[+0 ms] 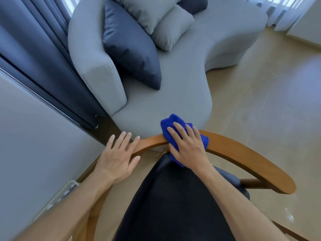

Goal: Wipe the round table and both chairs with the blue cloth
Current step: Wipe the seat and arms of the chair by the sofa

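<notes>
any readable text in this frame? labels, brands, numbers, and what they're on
None readable.
Blue cloth, under the right hand: no tag or print visible.
Wooden chair rail, touched by the left hand: no markings.
Sofa and cushions: no labels showing.
White power strip by the wall: blurred, any marking too small to read.

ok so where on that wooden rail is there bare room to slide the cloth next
The curved wooden rail is bare from the blue cloth rightward to its rounded end. The stretch to the left is crowded: the left hand rests flat on it, with a short gap before the right hand pressing the cloth.
</notes>
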`<state>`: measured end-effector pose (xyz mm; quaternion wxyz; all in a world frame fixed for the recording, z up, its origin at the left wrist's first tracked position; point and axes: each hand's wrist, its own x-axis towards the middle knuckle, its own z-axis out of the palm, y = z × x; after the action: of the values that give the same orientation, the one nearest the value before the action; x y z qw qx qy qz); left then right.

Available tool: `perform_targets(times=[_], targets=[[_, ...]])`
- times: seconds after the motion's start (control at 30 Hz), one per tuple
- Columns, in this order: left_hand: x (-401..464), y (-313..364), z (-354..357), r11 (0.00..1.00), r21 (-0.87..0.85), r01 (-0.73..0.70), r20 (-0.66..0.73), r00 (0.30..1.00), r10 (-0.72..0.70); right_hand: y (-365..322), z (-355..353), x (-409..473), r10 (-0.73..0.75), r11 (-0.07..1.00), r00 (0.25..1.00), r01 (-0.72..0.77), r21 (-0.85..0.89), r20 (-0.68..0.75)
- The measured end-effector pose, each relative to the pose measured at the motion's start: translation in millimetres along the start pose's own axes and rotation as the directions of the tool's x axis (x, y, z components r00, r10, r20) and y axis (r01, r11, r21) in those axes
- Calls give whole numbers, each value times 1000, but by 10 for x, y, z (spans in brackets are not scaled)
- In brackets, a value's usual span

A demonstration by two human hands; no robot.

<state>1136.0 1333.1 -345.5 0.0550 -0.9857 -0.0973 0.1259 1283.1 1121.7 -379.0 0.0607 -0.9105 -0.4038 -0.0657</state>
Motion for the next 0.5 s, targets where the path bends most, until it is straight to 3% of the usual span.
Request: perform_targets(times=[0.1,0.17,0.23,0.3,0.37,0.5], targets=[[-158,-45,4,997,-42,57,3,998,-57,696,-94,-510,282,957,953,-288,-43,-111],[-170,-35,17,996,-62,58,-1,998,-59,885,-163,-679,510,857,852,-515,-8,-116],[-151,-35,34,995,-73,62,-21,998,-64,791,-137,-611,620,778,770,-628,-7,-152],[-146,-38,64,995,-79,60,-34,997,-63,548,-95,-441,609,787,775,-618,1,-168],[-142,-49,87,994,-95,54,-27,998,-57,231,-34,-183,534,844,832,-536,26,-149],[-158,-45,83,991,-122,57,-35,997,-61,-782,94,250,255,951,963,-233,203,-90]])
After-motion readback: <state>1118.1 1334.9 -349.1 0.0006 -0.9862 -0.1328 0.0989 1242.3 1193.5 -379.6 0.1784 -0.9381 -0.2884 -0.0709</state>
